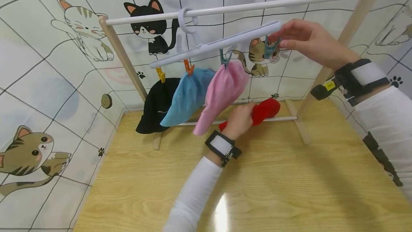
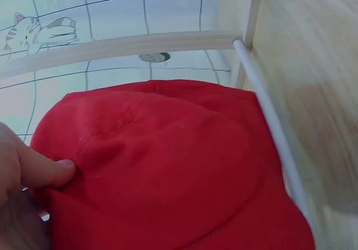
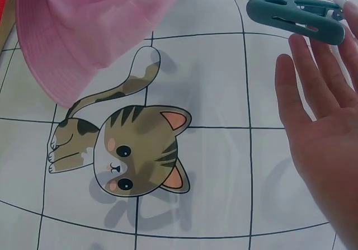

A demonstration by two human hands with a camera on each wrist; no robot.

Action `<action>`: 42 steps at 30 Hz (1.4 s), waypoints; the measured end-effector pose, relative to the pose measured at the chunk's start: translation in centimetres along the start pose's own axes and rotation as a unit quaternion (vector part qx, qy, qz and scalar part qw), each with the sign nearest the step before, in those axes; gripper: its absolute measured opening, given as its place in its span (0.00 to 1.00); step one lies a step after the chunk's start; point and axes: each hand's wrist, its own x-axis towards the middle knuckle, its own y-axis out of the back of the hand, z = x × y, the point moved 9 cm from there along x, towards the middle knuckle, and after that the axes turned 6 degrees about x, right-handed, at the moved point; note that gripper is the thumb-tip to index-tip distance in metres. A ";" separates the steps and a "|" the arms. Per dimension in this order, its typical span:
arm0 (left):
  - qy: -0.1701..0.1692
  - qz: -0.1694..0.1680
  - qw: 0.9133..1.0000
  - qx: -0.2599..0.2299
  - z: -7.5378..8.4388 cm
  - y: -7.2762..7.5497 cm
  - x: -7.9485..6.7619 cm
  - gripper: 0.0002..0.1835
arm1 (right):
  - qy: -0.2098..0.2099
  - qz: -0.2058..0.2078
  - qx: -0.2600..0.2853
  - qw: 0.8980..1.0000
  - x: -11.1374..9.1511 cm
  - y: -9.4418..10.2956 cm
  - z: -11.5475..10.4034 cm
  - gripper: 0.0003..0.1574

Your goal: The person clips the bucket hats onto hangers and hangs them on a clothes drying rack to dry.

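My left hand [image 1: 239,117] grips a red cap [image 2: 168,155] low behind the rack's front, its thumb pressed on the cloth. Up at the raised right end of a tilted white hanger [image 1: 219,44] is my right hand [image 1: 305,40]. There its thumb touches a teal clip [image 3: 296,18] that holds no cap; the fingers seen in the right wrist view are straight. Along the hanger, a yellow clip [image 1: 160,75] holds a black cap [image 1: 159,106], an orange clip [image 1: 189,68] a blue cap [image 1: 188,97], and another teal clip [image 1: 225,58] a pink cap [image 1: 225,92].
The hanger's hook hangs on the white top rod [image 1: 257,8] of a wooden rack, whose posts [image 1: 123,60] stand on a wood-grain table [image 1: 273,182]. A thin lower rod [image 2: 274,127] runs near the table. Cat-patterned walls [image 1: 48,92] close the back and sides.
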 end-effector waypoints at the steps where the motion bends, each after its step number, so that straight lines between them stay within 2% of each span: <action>1: -0.002 -0.002 1.000 -0.003 0.0 0.1 0.0 0.19 | -0.004 0.001 0.000 1.000 0.0 0.0 0.0 0.21; 8: 0.000 -0.016 1.000 -0.027 -0.1 1.1 0.3 0.19 | -0.029 0.011 -0.015 0.999 -0.2 0.0 0.5 0.19; 17: 0.010 -0.011 0.999 -0.050 -0.2 4.2 0.6 0.16 | -0.028 0.002 -0.001 1.000 -0.4 -0.5 1.7 0.16; 26: 0.012 0.017 0.999 -0.037 0.2 7.3 0.8 0.14 | 0.000 -0.012 0.059 0.998 -0.5 -1.5 1.6 0.13; 36: 0.028 0.033 0.997 -0.056 -0.2 9.3 0.7 0.13 | -0.030 -0.002 0.026 0.999 -0.4 -2.1 2.1 0.09; 42: 0.023 0.060 0.996 -0.055 -0.2 10.0 0.5 0.12 | -0.018 -0.005 0.014 1.000 0.1 -2.6 2.2 0.09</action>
